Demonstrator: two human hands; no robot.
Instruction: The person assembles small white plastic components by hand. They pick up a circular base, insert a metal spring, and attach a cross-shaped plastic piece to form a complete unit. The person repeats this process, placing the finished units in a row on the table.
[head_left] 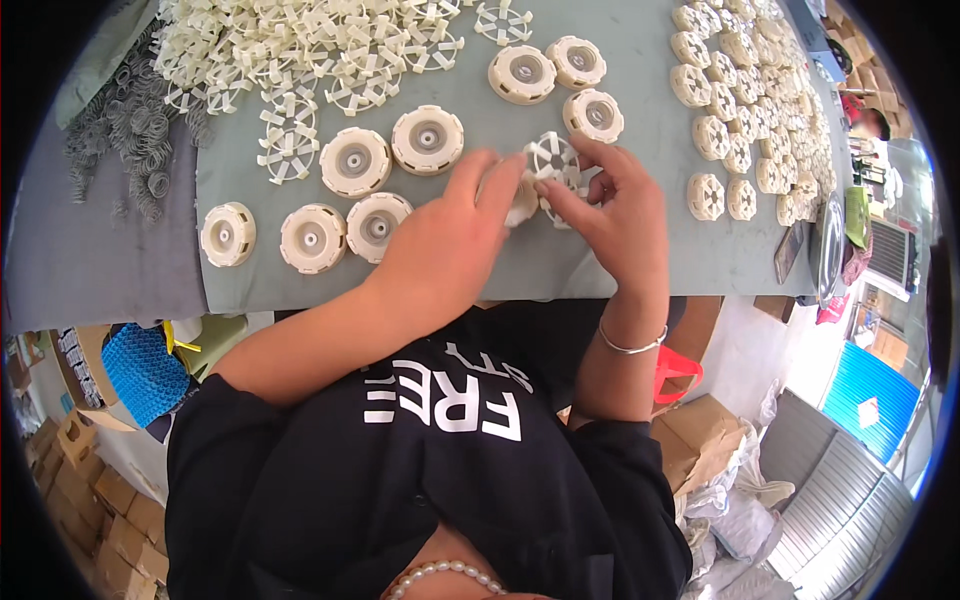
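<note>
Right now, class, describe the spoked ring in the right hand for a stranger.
Find the grey table, then the right hand above it, with a bracelet on the wrist. In its fingers is a pale, openwork spoked ring. Similar rings lie heaped at the back left, and spoked discs lie at right; this one is held.

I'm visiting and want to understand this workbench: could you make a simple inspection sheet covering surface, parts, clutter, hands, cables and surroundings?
Surface: table, greyish top.
Parts: springs at left; pile of spoked rings beside them; eight round cups set out around the hands; many round pieces at right.
Clutter: flat dark object near the table's right edge.
Hands: right hand pinches a white ring; left hand, blurred, is at another cup, grip unclear.
Cables: nothing seen.
Surroundings: cardboard boxes, blue mesh item.
</note>
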